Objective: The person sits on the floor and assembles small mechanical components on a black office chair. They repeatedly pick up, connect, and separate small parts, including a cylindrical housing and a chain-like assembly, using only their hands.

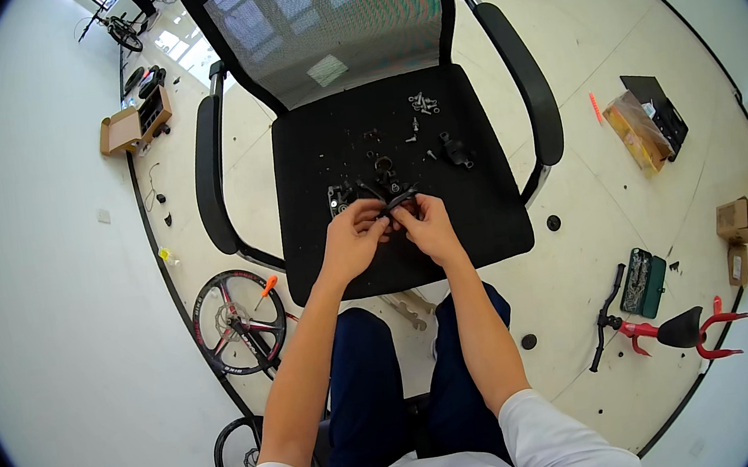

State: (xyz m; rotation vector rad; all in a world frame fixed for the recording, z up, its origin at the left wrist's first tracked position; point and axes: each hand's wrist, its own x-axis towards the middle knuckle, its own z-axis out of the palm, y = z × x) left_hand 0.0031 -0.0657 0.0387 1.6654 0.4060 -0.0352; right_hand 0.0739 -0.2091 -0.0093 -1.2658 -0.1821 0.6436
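Both my hands meet over the front part of a black chair seat (318, 156). My left hand (357, 235) and my right hand (427, 229) are closed with fingertips on a small black part (402, 199); its exact kind is too small to tell. Just beyond the fingers lie more dark metal parts, among them a ring-shaped clamp (383, 165) and a silver-and-black piece (336, 199) beside my left hand. Farther right on the seat rests a black part with rounded ends (454, 150). Several small bolts (423, 104) are gathered near the backrest.
Armrests (214, 174) (518, 76) flank the seat. On the left floor are a spoked wheel (240, 322), an orange-handled screwdriver (268, 286) and an open cardboard box (137, 124). At right lie a green toolbox (644, 282), a red bike frame (675, 329) and a yellow box (638, 131).
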